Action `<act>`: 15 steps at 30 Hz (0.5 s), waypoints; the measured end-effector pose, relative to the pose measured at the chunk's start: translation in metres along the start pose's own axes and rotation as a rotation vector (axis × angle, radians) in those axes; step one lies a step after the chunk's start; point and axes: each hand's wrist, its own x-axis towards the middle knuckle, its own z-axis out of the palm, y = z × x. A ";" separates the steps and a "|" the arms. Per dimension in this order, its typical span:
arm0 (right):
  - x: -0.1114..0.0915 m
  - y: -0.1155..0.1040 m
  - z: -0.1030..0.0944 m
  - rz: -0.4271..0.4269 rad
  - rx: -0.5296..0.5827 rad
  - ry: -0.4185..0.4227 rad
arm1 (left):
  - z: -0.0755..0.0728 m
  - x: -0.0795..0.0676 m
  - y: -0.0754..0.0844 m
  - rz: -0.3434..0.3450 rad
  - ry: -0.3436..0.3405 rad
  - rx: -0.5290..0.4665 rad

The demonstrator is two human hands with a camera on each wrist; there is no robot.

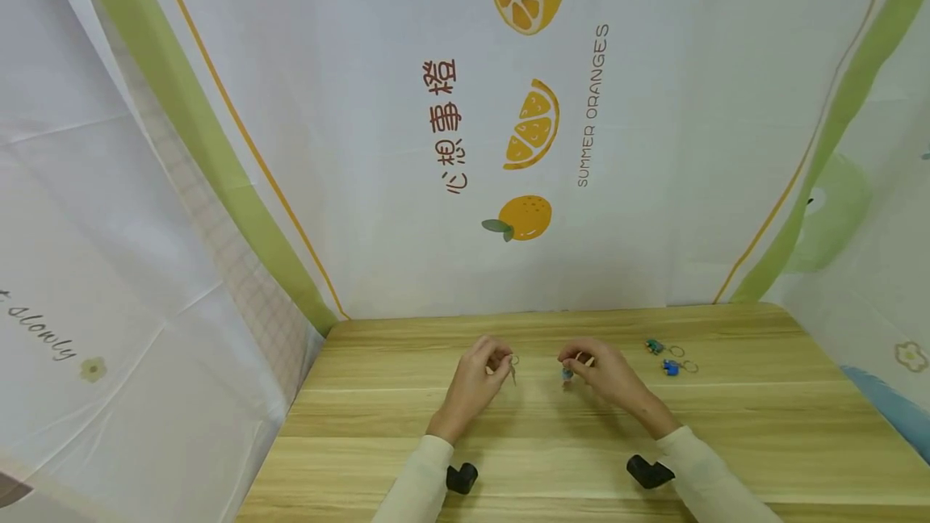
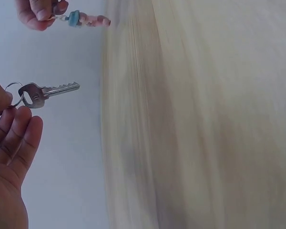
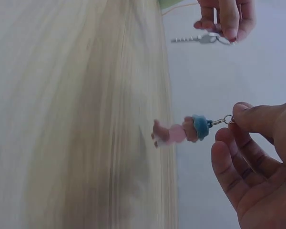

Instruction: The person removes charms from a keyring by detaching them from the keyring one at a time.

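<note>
My left hand (image 1: 474,386) pinches the split ring of a silver key (image 2: 35,95) between thumb and forefinger, and the key dangles from it above the table. In the left wrist view the other fingers are loosely bent beneath the ring. Across from it, my right hand (image 1: 609,379) pinches the small metal ring of a figurine charm (image 3: 178,131). The charm is a little doll with blue hair and a pink body, hanging below the fingertips over the wood. A gap separates the key and the charm.
Right of my right hand lie a green charm with a ring (image 1: 655,347) and a blue charm with a ring (image 1: 671,367) on the wooden table (image 1: 552,450). A white cloth with orange prints (image 1: 378,184) hangs behind the table's far edge.
</note>
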 end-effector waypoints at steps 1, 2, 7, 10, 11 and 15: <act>0.000 0.001 -0.002 0.003 -0.004 0.001 | 0.000 0.000 -0.001 -0.002 0.002 -0.004; 0.000 0.003 -0.004 0.008 -0.006 0.004 | -0.001 0.000 -0.002 -0.004 0.002 -0.006; 0.001 0.009 -0.016 0.019 0.028 0.010 | -0.003 -0.001 -0.004 -0.007 0.006 -0.009; 0.001 0.014 -0.022 0.036 0.051 0.019 | -0.005 -0.001 -0.004 -0.024 0.016 -0.014; 0.001 0.015 -0.024 0.041 0.058 0.028 | -0.006 -0.001 -0.005 -0.031 0.022 -0.018; 0.001 0.022 -0.031 0.025 0.057 0.061 | -0.009 -0.001 -0.005 -0.057 0.030 -0.037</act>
